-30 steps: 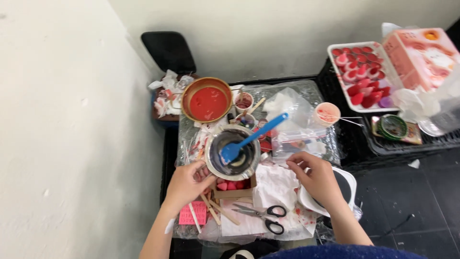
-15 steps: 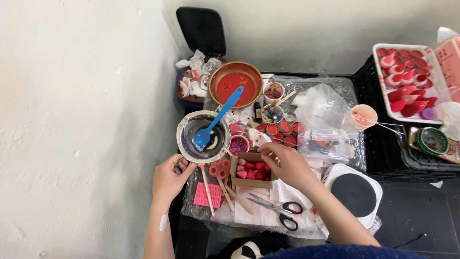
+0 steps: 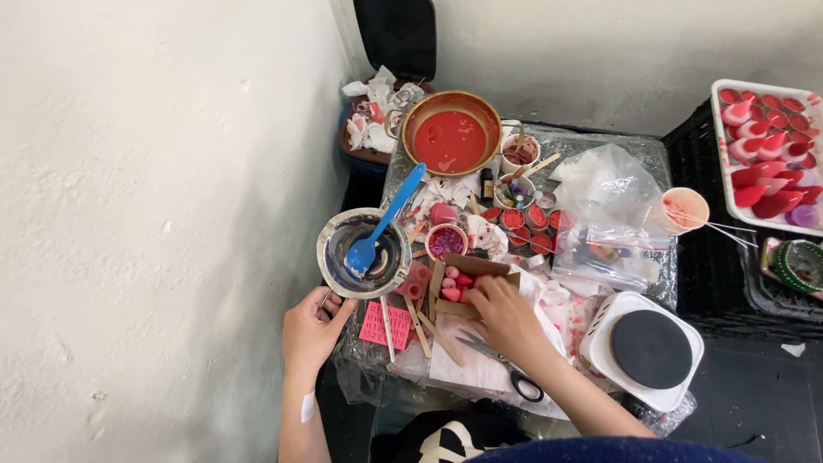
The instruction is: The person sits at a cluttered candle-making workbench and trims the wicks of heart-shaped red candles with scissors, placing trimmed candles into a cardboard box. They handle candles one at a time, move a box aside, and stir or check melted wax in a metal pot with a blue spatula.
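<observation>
My left hand [image 3: 310,328] grips the handle of a small metal pot [image 3: 363,254] at the table's left edge; a blue spatula [image 3: 382,224] leans inside it. My right hand [image 3: 504,312] reaches into a small cardboard box [image 3: 469,267] holding several pink and red pieces, its fingers curled among them. Whether they hold one I cannot tell. Black-handled scissors [image 3: 513,375] lie under my right wrist on white paper.
A copper bowl of red liquid [image 3: 451,139] stands at the back. Small red-filled cups [image 3: 525,218], wooden sticks [image 3: 429,326], a pink mould [image 3: 384,324], plastic bags [image 3: 610,214], a white hot plate [image 3: 645,348] and a tray of red shapes [image 3: 765,154] surround it.
The view has shifted so the table sits lower and more central. My right hand has moved forward into the cardboard box. My left hand has closed around the pot's handle.
</observation>
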